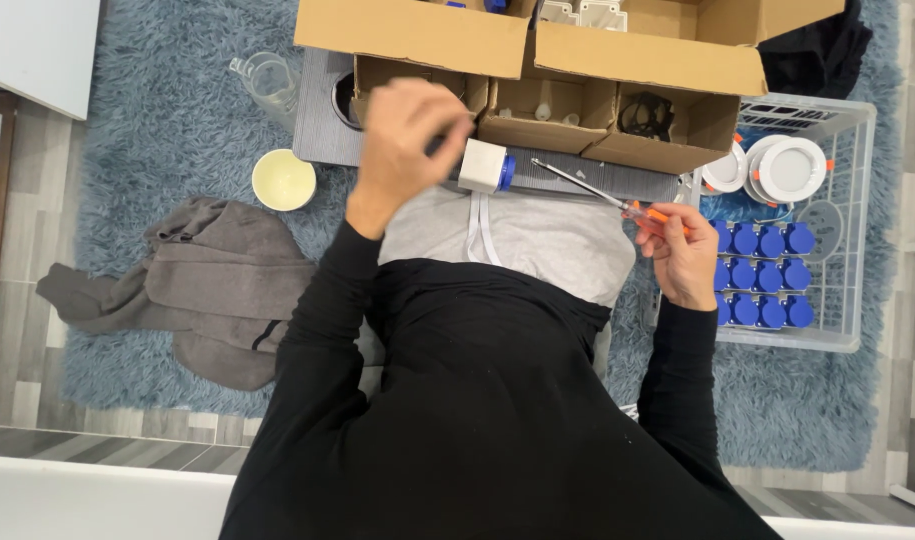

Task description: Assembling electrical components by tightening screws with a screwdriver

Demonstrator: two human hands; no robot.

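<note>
Gripping an orange-handled screwdriver [605, 197] in the right hand [680, 252], left hand [405, 135] closed on a white blue-capped block [485, 166]; cardboard box [537, 70] beyond

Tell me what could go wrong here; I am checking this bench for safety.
The right hand holds the orange-handled screwdriver with its bare tip pointing toward the left hand, so a slip might jab it. The white and blue part sits at the platform edge above the lap and may tip off. The cup on the rug could be knocked.
</note>
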